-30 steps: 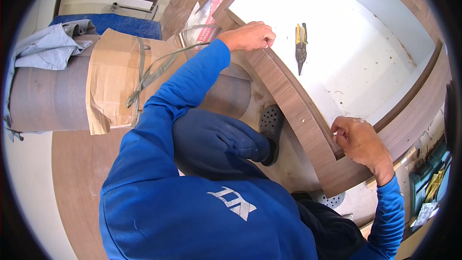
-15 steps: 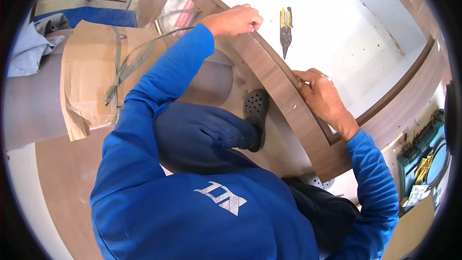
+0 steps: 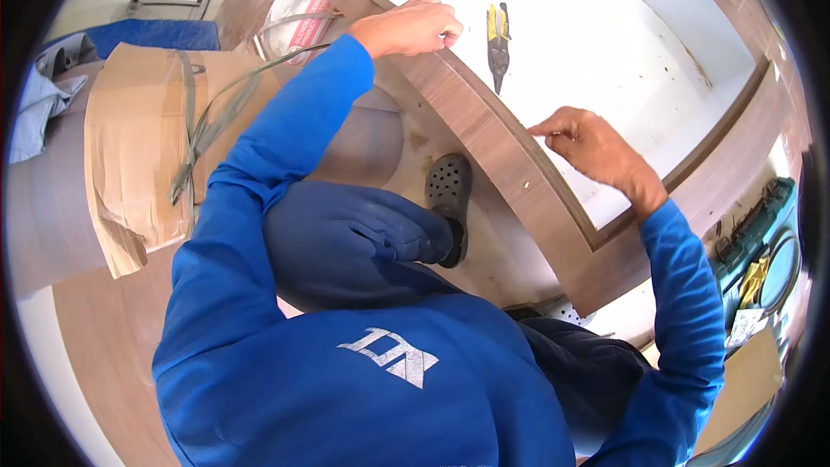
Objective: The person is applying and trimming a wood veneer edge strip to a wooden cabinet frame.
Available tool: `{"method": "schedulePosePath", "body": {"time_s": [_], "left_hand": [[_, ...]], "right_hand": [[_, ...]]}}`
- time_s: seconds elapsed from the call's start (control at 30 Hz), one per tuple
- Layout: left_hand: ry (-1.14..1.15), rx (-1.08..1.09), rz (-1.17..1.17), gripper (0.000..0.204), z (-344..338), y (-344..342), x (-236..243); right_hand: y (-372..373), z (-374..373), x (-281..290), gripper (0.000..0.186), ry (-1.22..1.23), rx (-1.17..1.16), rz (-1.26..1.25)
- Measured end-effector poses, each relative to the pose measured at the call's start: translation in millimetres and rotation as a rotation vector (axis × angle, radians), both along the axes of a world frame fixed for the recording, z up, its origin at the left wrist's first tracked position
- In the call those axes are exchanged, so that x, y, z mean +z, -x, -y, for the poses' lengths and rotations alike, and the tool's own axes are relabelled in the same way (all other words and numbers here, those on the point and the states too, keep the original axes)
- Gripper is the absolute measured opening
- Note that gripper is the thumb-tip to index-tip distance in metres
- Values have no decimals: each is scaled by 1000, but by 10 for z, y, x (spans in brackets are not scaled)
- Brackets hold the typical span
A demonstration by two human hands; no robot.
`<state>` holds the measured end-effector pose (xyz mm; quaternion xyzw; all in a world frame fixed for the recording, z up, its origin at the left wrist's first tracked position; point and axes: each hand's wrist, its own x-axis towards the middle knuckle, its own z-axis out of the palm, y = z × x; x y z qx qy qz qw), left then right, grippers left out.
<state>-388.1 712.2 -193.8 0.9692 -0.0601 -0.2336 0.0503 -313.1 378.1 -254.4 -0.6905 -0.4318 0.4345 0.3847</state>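
Note:
A wood-grain frame (image 3: 506,169) of a cabinet runs diagonally in front of me, around a white inner panel (image 3: 562,43). My left hand (image 3: 408,28) is closed at the frame's upper left edge, its fingertips curled over the edge; whatever they hold is hidden. Farther down the same side, my right hand (image 3: 596,151) is closed in a pinch, with its fingertips by the frame's inner edge. Anything between those fingers is too small to make out. Snips with yellow-and-black handles (image 3: 498,47) lie on the white panel between both hands, touched by neither.
At the left, a cardboard piece (image 3: 134,138) wraps a large rounded bundle, bound with a greenish strap (image 3: 197,138). A teal tool case (image 3: 752,242) stands at the far right. My shoe (image 3: 448,190) is on the floor below the frame. Small debris dots the white panel.
My right hand has lifted off the frame's edge and its wrist has swung right, the fingers still pinched. The left hand stays at the edge. The whole view has shifted slightly.

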Motion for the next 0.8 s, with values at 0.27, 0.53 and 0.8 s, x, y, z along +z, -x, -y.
{"method": "schedulePosePath", "body": {"time_s": [0.27,0.53,0.8], "left_hand": [[-138,-258,122,27,341,14,43],[355,-257,-218,29,1391,93,-1],[501,-154,-304,22,1629,-63,-33]], "right_hand": [[-125,503,283,28,100,-38,66],[0,1080,299,12,-72,-87,390],[-28,1076,170,9,-176,-180,397]]}}
